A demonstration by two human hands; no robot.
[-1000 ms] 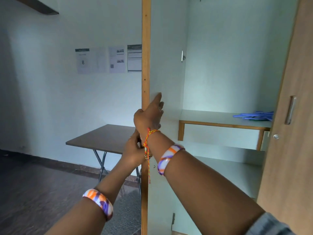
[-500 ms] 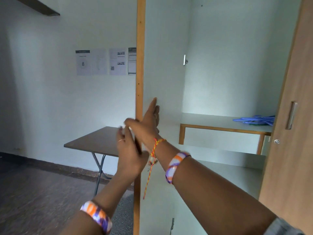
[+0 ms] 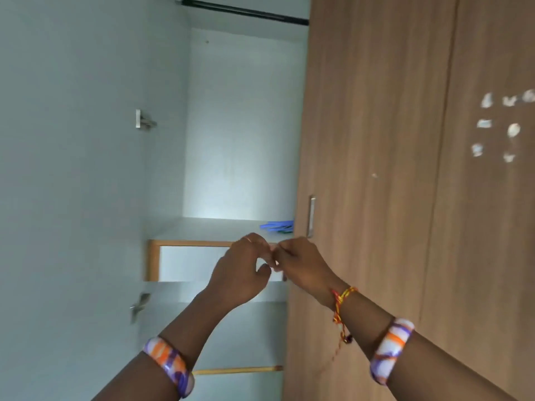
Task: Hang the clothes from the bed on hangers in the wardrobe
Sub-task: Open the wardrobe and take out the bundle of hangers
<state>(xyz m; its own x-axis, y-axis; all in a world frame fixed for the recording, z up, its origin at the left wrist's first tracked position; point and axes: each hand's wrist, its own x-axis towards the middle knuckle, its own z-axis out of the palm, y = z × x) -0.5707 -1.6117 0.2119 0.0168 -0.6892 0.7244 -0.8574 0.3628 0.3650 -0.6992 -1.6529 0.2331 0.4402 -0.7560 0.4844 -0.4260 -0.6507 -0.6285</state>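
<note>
While both hands meet mid-frame, left hand [image 3: 241, 273] and right hand [image 3: 301, 266] loosely curled, holding nothing I can see, I'd reach up-right for the blue hangers [image 3: 276, 226] on the wardrobe shelf [image 3: 202, 230]; no clothes in view.

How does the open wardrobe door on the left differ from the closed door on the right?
The open door shows a pale, plain inner face, while the closed door shows a brown wood-grain front. The open door carries metal hinges on its inner face; the closed door carries a vertical metal handle. The open door is swung outward; the closed door covers its compartment. Both are tall, flat panels.
</note>
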